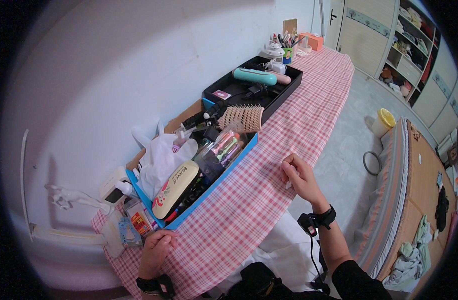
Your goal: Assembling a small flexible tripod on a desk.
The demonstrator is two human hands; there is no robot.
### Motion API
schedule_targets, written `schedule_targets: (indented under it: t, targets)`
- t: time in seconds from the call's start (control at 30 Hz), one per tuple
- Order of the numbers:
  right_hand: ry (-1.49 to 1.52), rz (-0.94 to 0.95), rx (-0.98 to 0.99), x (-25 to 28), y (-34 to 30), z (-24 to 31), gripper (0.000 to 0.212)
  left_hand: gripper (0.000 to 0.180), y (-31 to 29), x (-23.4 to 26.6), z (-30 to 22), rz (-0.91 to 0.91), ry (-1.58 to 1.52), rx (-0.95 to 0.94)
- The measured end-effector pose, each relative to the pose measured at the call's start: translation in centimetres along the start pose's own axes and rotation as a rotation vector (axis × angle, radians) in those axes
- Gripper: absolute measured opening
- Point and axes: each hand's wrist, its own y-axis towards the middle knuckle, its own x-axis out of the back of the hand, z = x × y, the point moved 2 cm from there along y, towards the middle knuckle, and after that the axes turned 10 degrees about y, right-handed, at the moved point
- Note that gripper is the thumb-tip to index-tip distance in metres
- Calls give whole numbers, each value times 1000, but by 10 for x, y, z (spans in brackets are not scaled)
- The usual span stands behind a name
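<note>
My left hand [156, 251] rests with curled fingers on the pink checked tablecloth, beside the near corner of a blue box [216, 187]. Nothing shows in it. At the table's right edge my right hand [301, 179] is also closed; a small white bit [288, 185] peeks out under its fingers, too little to name. Inside the box lie a cream oval case [176, 189], a white plastic bag [161, 157], a clear pack of colourful items [226, 147] and a beige vented hairbrush [241, 118]. Dark items beneath them are partly hidden.
Behind the box, a black tray [284, 95] holds a turquoise device [255, 76]. Farther back stand a pen holder [287, 52] and an orange box [314, 41]. Small packets [139, 219] and a white figurine [76, 196] sit at left. A yellow-lidded bin [383, 122] stands right.
</note>
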Motion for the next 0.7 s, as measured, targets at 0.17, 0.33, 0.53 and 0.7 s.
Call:
schedule_targets:
  t: [0.17, 0.33, 0.53, 0.7]
  targets:
    - [15, -1, 4, 0, 0, -2, 20, 22, -1, 1, 1, -3, -30, 21]
    - [12, -11, -8, 0, 0, -2, 20, 22, -1, -1, -1, 1, -9, -16]
    - [-7, -10, 0, -1, 0, 2, 19, 21, -2, 0, -2, 7, -36, 11]
    - [-9, -10, 3, -1, 0, 2, 19, 21, -1, -1, 0, -1, -19, 0]
